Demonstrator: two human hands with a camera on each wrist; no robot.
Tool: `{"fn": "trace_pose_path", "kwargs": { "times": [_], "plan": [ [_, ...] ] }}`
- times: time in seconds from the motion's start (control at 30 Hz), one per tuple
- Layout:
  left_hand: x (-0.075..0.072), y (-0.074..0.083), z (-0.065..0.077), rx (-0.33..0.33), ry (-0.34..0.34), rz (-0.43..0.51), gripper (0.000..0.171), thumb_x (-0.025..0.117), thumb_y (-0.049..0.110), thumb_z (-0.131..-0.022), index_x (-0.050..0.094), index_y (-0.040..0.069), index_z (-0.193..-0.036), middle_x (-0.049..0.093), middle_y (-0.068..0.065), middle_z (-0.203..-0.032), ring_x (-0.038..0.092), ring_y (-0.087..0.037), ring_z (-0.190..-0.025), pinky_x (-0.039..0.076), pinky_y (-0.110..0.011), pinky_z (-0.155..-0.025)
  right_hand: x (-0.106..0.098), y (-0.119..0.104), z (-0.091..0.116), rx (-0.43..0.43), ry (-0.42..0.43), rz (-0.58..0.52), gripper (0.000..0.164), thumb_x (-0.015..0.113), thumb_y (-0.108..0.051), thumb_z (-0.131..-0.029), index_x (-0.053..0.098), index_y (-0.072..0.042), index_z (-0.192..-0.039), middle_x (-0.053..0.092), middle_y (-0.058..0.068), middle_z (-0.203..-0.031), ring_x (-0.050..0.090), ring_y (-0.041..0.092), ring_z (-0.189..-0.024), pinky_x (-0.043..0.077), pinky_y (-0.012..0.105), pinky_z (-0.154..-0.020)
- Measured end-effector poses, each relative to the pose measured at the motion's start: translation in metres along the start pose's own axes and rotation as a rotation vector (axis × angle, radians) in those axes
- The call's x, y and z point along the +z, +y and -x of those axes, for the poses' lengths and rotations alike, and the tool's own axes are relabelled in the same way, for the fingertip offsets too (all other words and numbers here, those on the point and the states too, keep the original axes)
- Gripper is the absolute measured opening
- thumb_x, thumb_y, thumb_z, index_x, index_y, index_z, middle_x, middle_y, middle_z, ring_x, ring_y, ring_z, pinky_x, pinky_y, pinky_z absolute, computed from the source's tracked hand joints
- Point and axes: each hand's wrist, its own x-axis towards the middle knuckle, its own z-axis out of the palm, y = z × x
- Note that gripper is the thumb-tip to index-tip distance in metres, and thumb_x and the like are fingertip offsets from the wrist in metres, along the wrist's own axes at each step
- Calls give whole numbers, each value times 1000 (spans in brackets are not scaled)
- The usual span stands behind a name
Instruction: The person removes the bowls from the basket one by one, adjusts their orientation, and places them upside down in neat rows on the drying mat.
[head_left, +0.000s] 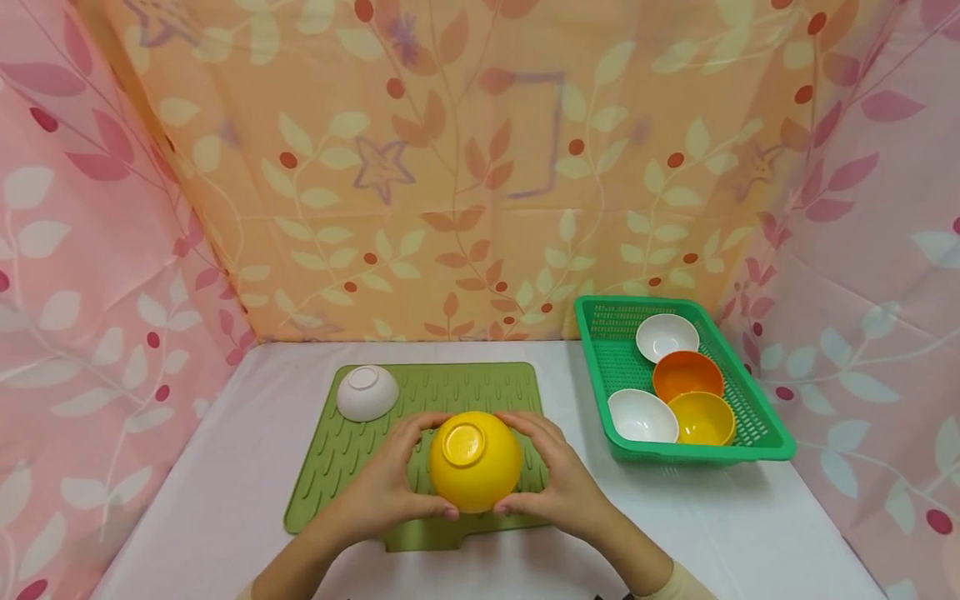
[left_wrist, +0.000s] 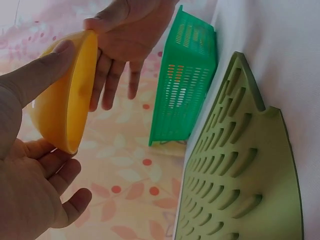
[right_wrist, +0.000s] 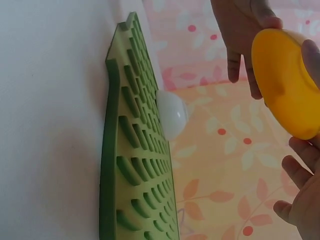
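A yellow bowl [head_left: 480, 467] is held upside down above the green drying mat [head_left: 315, 492], its round foot facing up. My left hand [head_left: 390, 483] grips its left side, thumb near the rim and fingers on the far side. On the opposite side my right hand [head_left: 558, 483] grips it the same way. In the left wrist view the yellow bowl [left_wrist: 62, 95] hangs well clear of the mat [left_wrist: 240, 165]. A white bowl [head_left: 367, 393] lies upside down on the mat's far left corner.
To the right stands a green basket [head_left: 611, 408] with perforated sides. Inside it are two white bowls [head_left: 667, 337], an orange bowl [head_left: 686, 375] and another yellow bowl [head_left: 702, 419]. Patterned cloth [head_left: 465, 250] hangs behind and on both sides of the white table [head_left: 225, 450].
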Motion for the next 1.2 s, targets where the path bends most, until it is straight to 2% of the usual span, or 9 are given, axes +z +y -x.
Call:
{"fn": "trace_pose_path", "kwargs": {
  "times": [0.17, 0.33, 0.43, 0.6, 0.73, 0.9, 1.03, 1.2],
  "plan": [
    [-5, -4, -1, -10, -2, 2, 103, 95, 54, -60, 43, 38, -147, 44, 6, -149, 40, -23, -141, 35, -64, -112, 5, 2, -4, -3, -7, 15, 101, 96, -37, -67, 46, -25, -153, 49, -6, -151, 40, 22, -142, 39, 64, -109],
    [-14, -17, -14, -28, -12, -22, 103, 96, 46, -64, 42, 30, -150, 45, -1, -150, 42, -30, -141, 35, -68, -111, 9, 8, -21, 6, -17, 34, 98, 94, -40, -70, 45, -26, -153, 45, -4, -152, 40, 23, -141, 40, 63, -109],
    [-23, -29, -28, -25, -6, -90, 102, 97, 42, -64, 45, 24, -150, 49, -3, -148, 44, -32, -139, 37, -66, -110, 11, 14, -39, 73, -44, 54, 95, 93, -44, -70, 46, -28, -152, 44, -3, -152, 40, 23, -141, 39, 62, -111],
    [-40, -46, -58, 6, -3, -281, 101, 97, 47, -62, 51, 17, -147, 56, -3, -143, 45, -32, -135, 37, -64, -109, 17, 29, -73, 173, -101, 119, 95, 93, -46, -71, 47, -24, -151, 48, 0, -152, 42, 27, -143, 37, 61, -114],
    [-52, -63, -84, 16, -31, -370, 100, 97, 47, -63, 52, 14, -146, 56, -6, -145, 42, -34, -137, 30, -64, -109, 23, 49, -100, 190, -129, 145, 94, 93, -43, -73, 47, -19, -151, 50, 3, -152, 43, 28, -143, 36, 58, -116],
    [-60, -85, -117, -6, -71, -472, 97, 95, 51, -64, 56, 13, -144, 58, -6, -144, 43, -33, -136, 28, -63, -107, 33, 79, -125, 229, -143, 102, 94, 92, -38, -75, 45, -15, -153, 48, 5, -154, 41, 29, -145, 34, 56, -117],
    [-60, -104, -135, -35, -109, -497, 94, 94, 51, -66, 58, 13, -143, 60, -5, -142, 44, -32, -135, 29, -61, -105, 44, 102, -138, 255, -147, 105, 92, 92, -38, -75, 47, -15, -152, 50, 4, -154, 41, 28, -146, 32, 55, -119],
    [-59, -123, -146, -63, -154, -504, 91, 95, 47, -67, 59, 10, -143, 62, -7, -140, 46, -34, -131, 31, -59, -101, 60, 123, -146, 299, -167, 144, 93, 92, -43, -75, 48, -15, -151, 50, 5, -153, 42, 28, -145, 31, 52, -120]
  ]
}}
